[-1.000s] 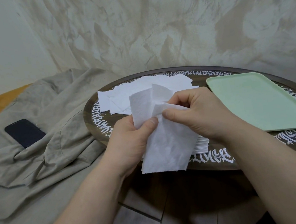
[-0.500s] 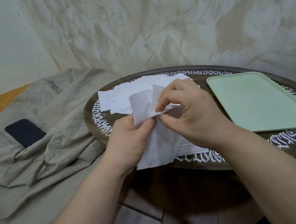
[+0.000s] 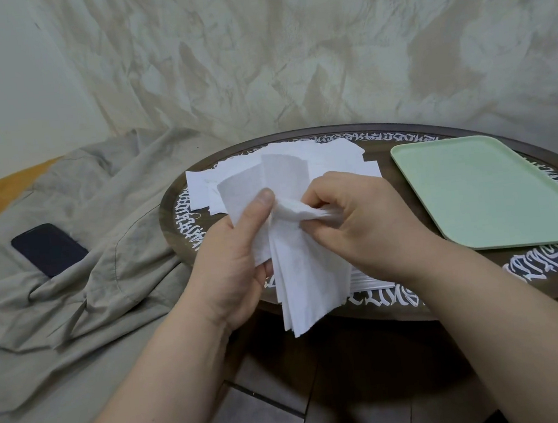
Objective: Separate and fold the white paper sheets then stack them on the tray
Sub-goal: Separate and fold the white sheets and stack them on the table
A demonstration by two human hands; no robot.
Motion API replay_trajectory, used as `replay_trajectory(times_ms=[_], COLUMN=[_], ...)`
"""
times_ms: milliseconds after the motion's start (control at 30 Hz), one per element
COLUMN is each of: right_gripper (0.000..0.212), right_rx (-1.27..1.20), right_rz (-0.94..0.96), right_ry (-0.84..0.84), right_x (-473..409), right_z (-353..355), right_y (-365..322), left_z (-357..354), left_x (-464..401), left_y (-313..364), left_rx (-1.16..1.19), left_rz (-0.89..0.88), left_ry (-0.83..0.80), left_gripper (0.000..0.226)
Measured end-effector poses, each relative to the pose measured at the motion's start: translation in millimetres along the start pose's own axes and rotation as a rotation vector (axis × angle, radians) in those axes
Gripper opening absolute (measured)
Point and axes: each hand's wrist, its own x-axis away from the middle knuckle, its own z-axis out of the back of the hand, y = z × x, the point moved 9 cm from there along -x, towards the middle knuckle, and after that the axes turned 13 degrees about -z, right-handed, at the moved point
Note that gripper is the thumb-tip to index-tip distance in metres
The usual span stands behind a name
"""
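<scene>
The mint-green tray (image 3: 495,188) is seen bare on the round table (image 3: 535,274) — white ornate lettering rings its rim, unreadable. A bundle of white paper sheets (image 3: 297,271) is pinched by the left hand (image 3: 231,264); one ply is gripped by the right hand (image 3: 358,223) — loose sheets (image 3: 334,157) are piled behind.

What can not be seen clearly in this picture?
Head view only:
- Stack of sheets near the table edge: mostly hidden behind the right hand; count unknown.
- Green tray: right end cut off by the frame.
- Phone: lower end tucked under the beige cloth.
</scene>
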Motion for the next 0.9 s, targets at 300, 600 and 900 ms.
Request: replay_trajectory(times_ms=[300,600,900], right_gripper=[0.013,0.01,0.014], right_rx=[-0.136,-0.32,-0.48], right_rz=[-0.115,-0.196,-0.25], right_ry=[-0.078,-0.112,-0.175], right_x=[0.5,-0.2,0.7], right_z=[2.0,16.6,12.5], right_y=[10.7,17.8,16.7], left_z=[2.3,14.2,0.7], left_x=[1.2,-2.4,2.5], left_y=[0.3,10.6,2.0], left_rx=[-0.048,-0.059,-0.122], left_rz=[0.007,-0.083,-0.026], left_ry=[0.059,0.128,-0.093], left_gripper=[0.018,0.018,0.021])
